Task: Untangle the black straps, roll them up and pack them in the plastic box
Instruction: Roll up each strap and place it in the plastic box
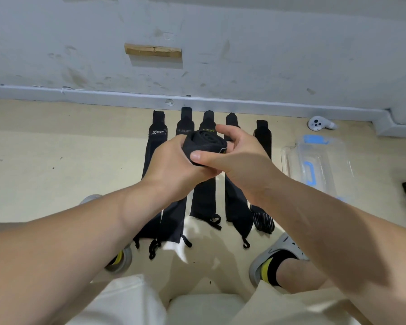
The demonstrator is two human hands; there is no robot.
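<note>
Grip: left hand point(174, 160) and right hand point(239, 156) both curled tight round one rolled strap point(205, 143), frame centre. Five straps point(203, 198) lie flat on the floor point(56, 172), unrolled; box point(319, 160), right, seemingly empty.

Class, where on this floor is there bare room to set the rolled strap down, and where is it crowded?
Widest bare floor lies left of the XTEP strap, up to the skirting. A narrow strip runs between the rightmost strap and the plastic box. Crowded: the middle row of flat straps, and near the controller.
</note>
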